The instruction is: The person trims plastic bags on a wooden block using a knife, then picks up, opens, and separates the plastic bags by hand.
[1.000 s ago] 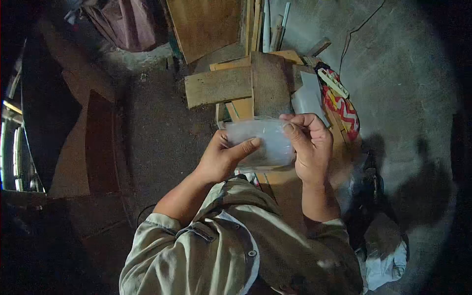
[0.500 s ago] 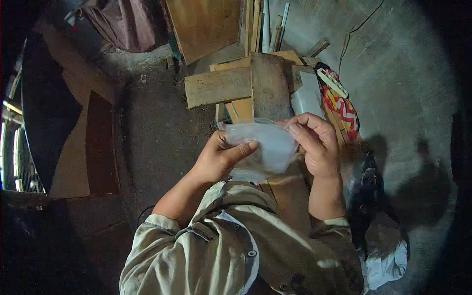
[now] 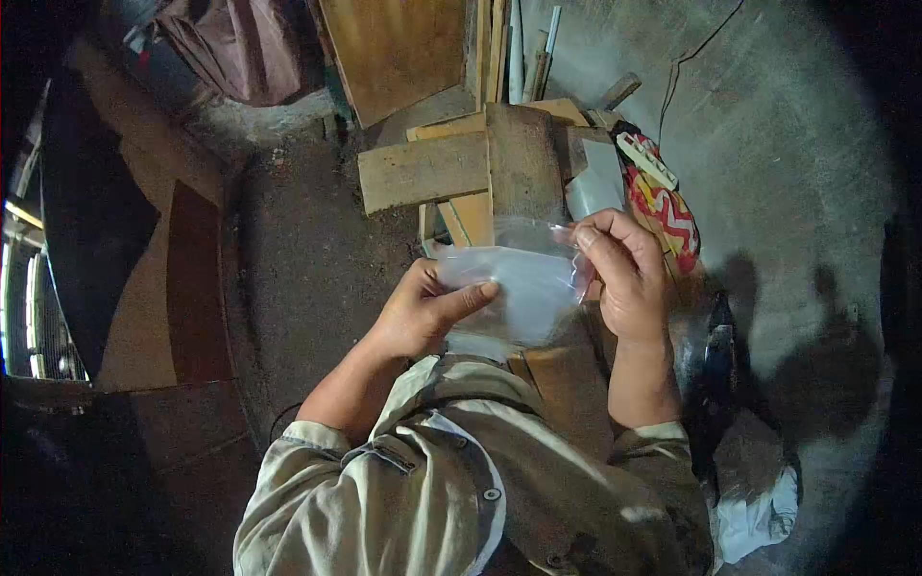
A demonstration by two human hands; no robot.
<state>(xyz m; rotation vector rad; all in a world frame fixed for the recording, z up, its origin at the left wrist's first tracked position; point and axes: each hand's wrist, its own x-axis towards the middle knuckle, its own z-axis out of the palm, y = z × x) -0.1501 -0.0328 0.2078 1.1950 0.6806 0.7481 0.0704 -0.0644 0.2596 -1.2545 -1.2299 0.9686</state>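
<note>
The person wears a khaki, button-front shirt (image 3: 375, 523), loose and well creased, its cloth a faded greenish beige where light falls and a duller brown on the shaded side. Down the front I make out a pale, bluish-white edge (image 3: 502, 514) that curves with the folds, and at least 3 round buttons; 1 light-rimmed button (image 3: 493, 494) stands out best. Left of the buttons sits a dark-edged flap or slit (image 3: 394, 454), too shadowed for me to tell which. The 2 sleeves (image 3: 312, 480) end on the forearms, and the left cuff (image 3: 317, 438) shows a grey-blue band. Both the left hand (image 3: 420, 312) and right hand (image 3: 631, 283) are bare.
</note>
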